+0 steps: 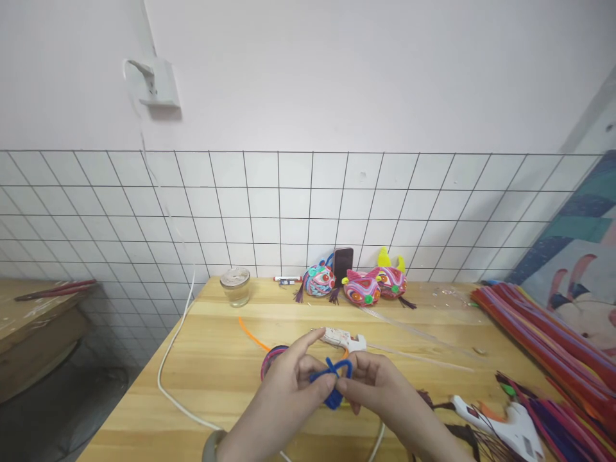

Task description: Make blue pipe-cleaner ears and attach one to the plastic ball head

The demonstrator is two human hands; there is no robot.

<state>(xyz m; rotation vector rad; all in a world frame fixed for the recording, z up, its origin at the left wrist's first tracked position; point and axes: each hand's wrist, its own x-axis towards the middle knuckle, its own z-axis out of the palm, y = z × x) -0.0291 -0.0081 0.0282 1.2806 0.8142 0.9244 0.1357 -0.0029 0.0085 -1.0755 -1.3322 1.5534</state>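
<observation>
Blue pipe cleaner, bent into loops, held above the wooden table near its front edge, between both hands. Left hand pinches its left side between thumb and fingers, index finger stretched out; right hand pinches its right side with the fingertips. Just behind the hands: a pink coiled ring, an orange pipe cleaner and a white glue gun lying on the table. Second white glue gun lies to the right, beside a long bundle of coloured pipe cleaners along the right edge. At the back by the tiled wall: a glass jar, three colourful craft masks, a dark phone propped upright. White cord runs down the table's left side.
</observation>
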